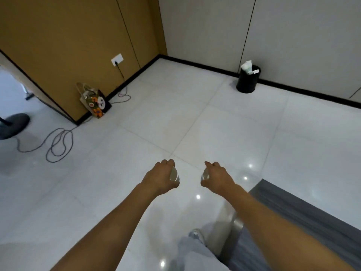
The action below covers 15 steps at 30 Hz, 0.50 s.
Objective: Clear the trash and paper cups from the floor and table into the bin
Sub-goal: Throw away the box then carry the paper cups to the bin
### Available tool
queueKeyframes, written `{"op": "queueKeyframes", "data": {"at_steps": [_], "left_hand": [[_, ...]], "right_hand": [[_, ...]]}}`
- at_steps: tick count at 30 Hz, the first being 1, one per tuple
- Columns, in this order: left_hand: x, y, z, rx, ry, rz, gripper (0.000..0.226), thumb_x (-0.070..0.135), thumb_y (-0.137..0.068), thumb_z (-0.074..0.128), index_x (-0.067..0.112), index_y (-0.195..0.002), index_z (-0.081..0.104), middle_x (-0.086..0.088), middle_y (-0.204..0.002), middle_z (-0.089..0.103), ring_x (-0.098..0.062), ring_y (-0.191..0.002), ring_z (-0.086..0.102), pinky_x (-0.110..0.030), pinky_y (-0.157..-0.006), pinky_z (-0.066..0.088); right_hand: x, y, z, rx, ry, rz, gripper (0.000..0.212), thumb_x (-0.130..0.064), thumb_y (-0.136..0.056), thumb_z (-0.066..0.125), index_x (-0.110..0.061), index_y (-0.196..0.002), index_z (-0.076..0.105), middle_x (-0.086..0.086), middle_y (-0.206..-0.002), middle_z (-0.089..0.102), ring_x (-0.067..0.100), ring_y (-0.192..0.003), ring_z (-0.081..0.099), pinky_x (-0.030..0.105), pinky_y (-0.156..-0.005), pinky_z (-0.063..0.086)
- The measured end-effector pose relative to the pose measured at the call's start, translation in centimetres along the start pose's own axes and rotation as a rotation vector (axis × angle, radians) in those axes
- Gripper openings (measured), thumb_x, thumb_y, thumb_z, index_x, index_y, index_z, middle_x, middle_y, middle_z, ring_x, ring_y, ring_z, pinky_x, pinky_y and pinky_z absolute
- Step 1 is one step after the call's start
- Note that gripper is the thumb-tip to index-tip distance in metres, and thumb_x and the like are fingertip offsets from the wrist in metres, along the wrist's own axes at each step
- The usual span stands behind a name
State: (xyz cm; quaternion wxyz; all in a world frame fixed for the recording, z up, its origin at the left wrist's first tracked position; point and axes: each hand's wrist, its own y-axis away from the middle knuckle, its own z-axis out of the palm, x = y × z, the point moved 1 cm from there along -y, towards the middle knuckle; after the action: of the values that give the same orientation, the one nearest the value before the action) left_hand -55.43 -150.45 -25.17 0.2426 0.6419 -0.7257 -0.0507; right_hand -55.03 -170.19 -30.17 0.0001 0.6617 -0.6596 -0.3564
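My left hand [162,178] grips a white paper cup [174,174], of which only the side and rim show past my fingers. My right hand [215,177] grips a second white paper cup [205,175], mostly hidden by my palm. Both hands are held out in front of me above the white tiled floor. The black bin [247,81] stands far ahead to the right against the white wall, with white paper trash [248,67] sticking out of its top.
A patterned tote bag [96,103] leans on the brown wall at left. A grey cable [58,142] loops across the floor from a wall socket [117,60]. A dark round stand base [13,125] sits far left. A grey table edge [304,214] lies at lower right.
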Motion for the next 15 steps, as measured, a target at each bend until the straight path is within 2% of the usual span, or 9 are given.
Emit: {"op": "queueKeyframes", "data": {"at_steps": [8, 15], "left_hand": [[2.5, -18.6, -9.1, -0.01, -0.04, 0.148, 0.05, 0.04, -0.081, 0.064, 0.02, -0.122, 0.043, 0.0, -0.12, 0.048, -0.02, -0.109, 0.045, -0.035, -0.083, 0.048], [4.3, -38.3, -16.7, -0.022, -0.061, 0.236, 0.049, 0.035, -0.082, 0.064, 0.018, -0.124, 0.043, -0.002, -0.122, 0.046, -0.021, -0.113, 0.042, -0.035, -0.085, 0.047]], "right_hand": [[-0.6, -12.8, -12.1, 0.124, -0.076, 0.108, 0.069, -0.028, -0.083, 0.063, -0.017, -0.144, 0.032, 0.008, -0.132, 0.041, 0.031, -0.119, 0.044, 0.039, -0.092, 0.048], [-0.8, -27.8, -22.1, 0.182, -0.089, 0.201, 0.074, -0.029, -0.085, 0.064, -0.019, -0.147, 0.027, 0.008, -0.136, 0.038, 0.031, -0.123, 0.04, 0.038, -0.094, 0.047]]}}
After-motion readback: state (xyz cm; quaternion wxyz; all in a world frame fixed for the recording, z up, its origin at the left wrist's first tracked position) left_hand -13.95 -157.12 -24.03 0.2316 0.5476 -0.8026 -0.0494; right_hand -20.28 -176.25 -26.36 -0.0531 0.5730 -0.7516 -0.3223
